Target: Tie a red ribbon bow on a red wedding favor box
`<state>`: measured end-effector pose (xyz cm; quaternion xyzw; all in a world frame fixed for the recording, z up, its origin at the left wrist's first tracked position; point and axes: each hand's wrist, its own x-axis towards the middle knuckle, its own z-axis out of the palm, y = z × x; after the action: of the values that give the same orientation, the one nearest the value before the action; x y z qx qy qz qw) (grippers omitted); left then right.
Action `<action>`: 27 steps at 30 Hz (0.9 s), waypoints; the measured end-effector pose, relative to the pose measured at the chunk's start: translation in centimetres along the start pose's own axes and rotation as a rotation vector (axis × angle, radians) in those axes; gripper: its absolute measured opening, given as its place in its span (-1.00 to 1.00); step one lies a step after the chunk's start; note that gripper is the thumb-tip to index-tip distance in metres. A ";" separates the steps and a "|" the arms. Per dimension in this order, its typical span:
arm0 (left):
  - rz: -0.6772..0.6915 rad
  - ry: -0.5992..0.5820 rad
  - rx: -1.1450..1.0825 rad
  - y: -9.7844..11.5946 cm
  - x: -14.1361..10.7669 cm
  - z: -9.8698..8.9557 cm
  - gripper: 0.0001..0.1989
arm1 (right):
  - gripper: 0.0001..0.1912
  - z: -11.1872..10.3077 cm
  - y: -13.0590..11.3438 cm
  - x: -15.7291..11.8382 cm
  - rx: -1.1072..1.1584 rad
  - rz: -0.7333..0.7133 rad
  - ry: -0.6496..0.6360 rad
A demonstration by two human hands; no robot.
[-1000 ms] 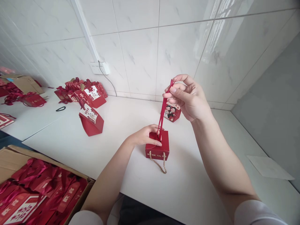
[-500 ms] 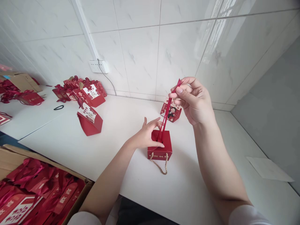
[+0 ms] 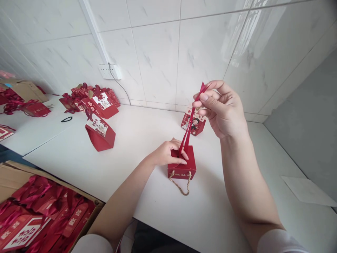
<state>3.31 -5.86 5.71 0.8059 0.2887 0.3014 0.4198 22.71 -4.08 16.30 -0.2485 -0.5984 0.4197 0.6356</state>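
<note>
The right hand (image 3: 225, 109) is pinching the ribbon (image 3: 193, 112) between thumb and fingers, the cut tip pointing upward just above the pinch. Under that grip, the ribbon's long axis is running steeply down and leftward, its two strands parting toward the box (image 3: 188, 164). The box is sitting upright on the table (image 3: 155, 200), below and left of the pinch; its lettered side is facing the person, a rope (image 3: 189, 181) drooping from it. I cannot tell a long axis on its squarish top. The left hand (image 3: 165, 153) is resting on that top, its fingers bending beside the ribbon; whether they are gripping it, I cannot tell. Behind the ribbon, a couple box (image 3: 196, 126) is standing. Well left of both hands, other boxes (image 3: 105, 140) are standing, and a carton (image 3: 10, 179) is holding more.
</note>
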 end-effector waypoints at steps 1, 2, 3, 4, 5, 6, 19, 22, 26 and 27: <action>-0.002 -0.001 -0.003 -0.1 0.0 -0.1 -0.83 | -0.72 -0.1 -0.1 0.0 0.011 -0.003 -0.003; -0.003 -0.005 -0.006 -0.2 0.0 -0.3 -0.80 | -0.72 -0.3 -0.1 0.0 0.025 -0.002 -0.008; -0.002 -0.017 -0.015 -0.3 0.0 -0.5 -0.79 | -0.72 -0.5 -0.3 0.1 0.038 0.004 -0.016; 0.000 -0.038 -0.033 -0.3 -0.1 -0.7 -0.79 | -0.72 -0.8 -0.4 0.1 0.050 0.012 -0.021; -0.002 -0.066 -0.061 -0.3 -0.1 -1.0 -0.78 | -0.72 -1.1 -0.5 0.1 0.062 0.022 -0.025; -0.014 -0.092 -0.094 -0.3 -0.2 -1.2 -0.74 | -0.72 -1.4 -0.7 0.1 0.070 0.031 -0.025; -0.085 -0.085 -0.100 -1.2 -0.2 -1.2 -0.73 | -0.77 -1.9 -1.4 -0.4 0.096 0.031 -0.064; -0.077 -0.090 -0.146 -1.3 -0.3 -1.4 -0.76 | -0.75 -1.9 -1.9 -0.6 0.087 0.028 -0.059; -0.089 -0.096 -0.125 -1.3 -0.4 -1.4 -0.81 | -0.70 -2.8 -2.4 -0.6 0.065 0.089 -0.068; -0.091 -0.088 -0.130 -1.2 -0.4 -1.3 -0.81 | -0.69 -3.1 -2.5 -0.5 0.060 0.107 -0.058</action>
<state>1.85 -4.90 5.16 0.7757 0.2859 0.2643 0.4967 26.38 -5.23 17.50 -0.2488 -0.5896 0.4780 0.6017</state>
